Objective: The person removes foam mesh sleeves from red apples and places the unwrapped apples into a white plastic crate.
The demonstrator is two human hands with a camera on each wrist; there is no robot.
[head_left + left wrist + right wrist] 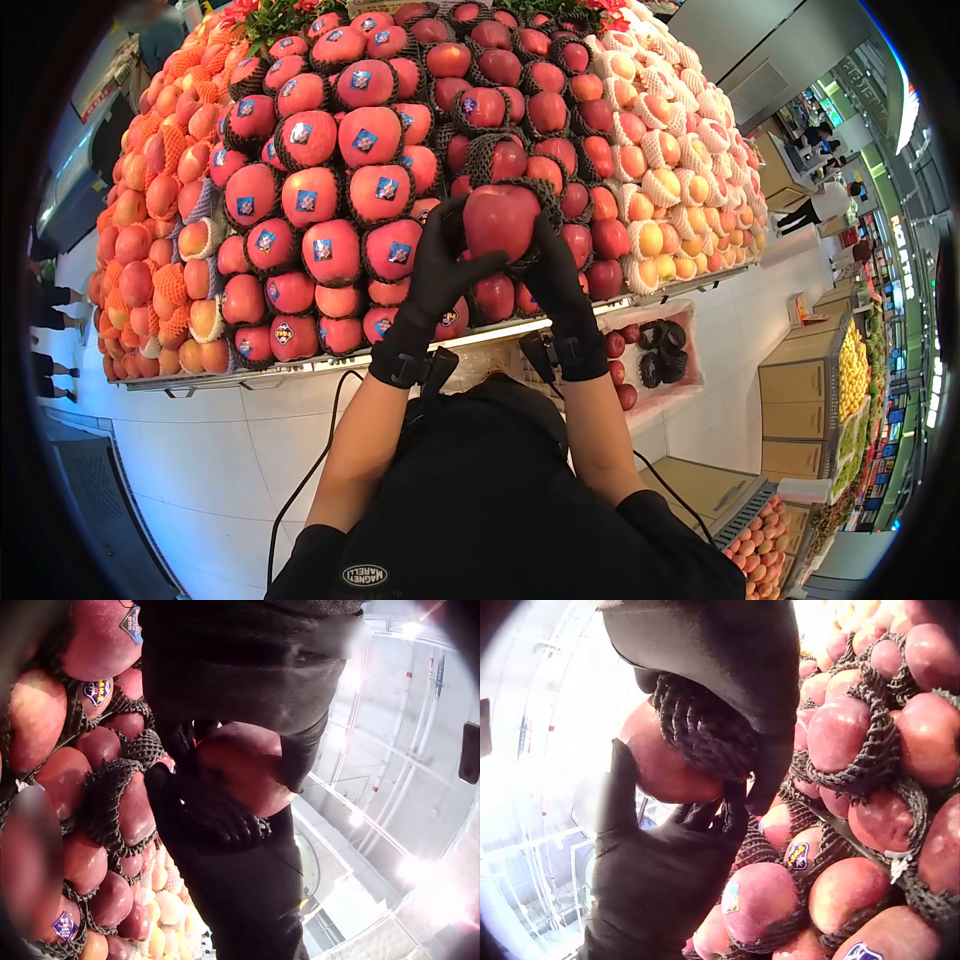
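A large red apple (500, 222) is held up between my two black-gloved hands, in front of the fruit display. My left hand (440, 265) grips its left side, with the thumb across the lower front. On the other side my right hand (556, 265) holds the apple, its fingers curved round it. A black foam net (701, 731) wraps part of the apple beneath the right hand in the right wrist view. From the left wrist, bare red skin of the apple (244, 769) shows between the gloves.
Stacked apples in black nets (330, 250) fill the display close behind the hands. Paler fruit in white nets (690, 190) lies to the right, orange-netted fruit (165, 285) to the left. Below right, a bin (683, 375) holds several apples and black nets. Cables hang by both forearms.
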